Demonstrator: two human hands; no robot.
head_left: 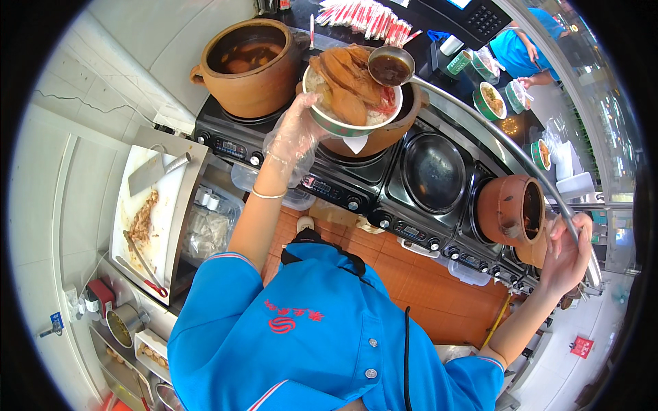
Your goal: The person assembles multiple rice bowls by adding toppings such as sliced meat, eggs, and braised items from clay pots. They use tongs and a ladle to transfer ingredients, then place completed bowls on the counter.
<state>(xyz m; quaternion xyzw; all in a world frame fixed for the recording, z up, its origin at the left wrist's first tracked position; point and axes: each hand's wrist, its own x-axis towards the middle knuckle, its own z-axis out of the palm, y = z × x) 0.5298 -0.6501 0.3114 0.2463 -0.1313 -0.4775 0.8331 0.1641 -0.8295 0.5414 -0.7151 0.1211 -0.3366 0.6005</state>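
My left hand (pixel 298 126), in a clear plastic glove, holds up a green-and-white paper bowl (pixel 339 127). Rice and large pieces of brown braised meat (pixel 349 85) fill it, with a red shredded topping (pixel 386 100) at its right side. A clay pot (pixel 393 137) on an induction cooker stands beneath, partly hidden by the bowl. My right hand (pixel 568 251) grips the far end of a long metal ladle (pixel 493 128). Brown sauce (pixel 390 70) lies in the ladle's cup, which hangs over the bowl's upper right edge.
Another clay pot (pixel 247 90) with dark broth stands at left; a smaller one (pixel 506 210) is near my right hand. A cleaver (pixel 149 174), chopped meat (pixel 144 216) and tongs (pixel 146 267) lie on a white cutting board (pixel 126 226). Across the counter, a person (pixel 524 46) handles packed bowls.
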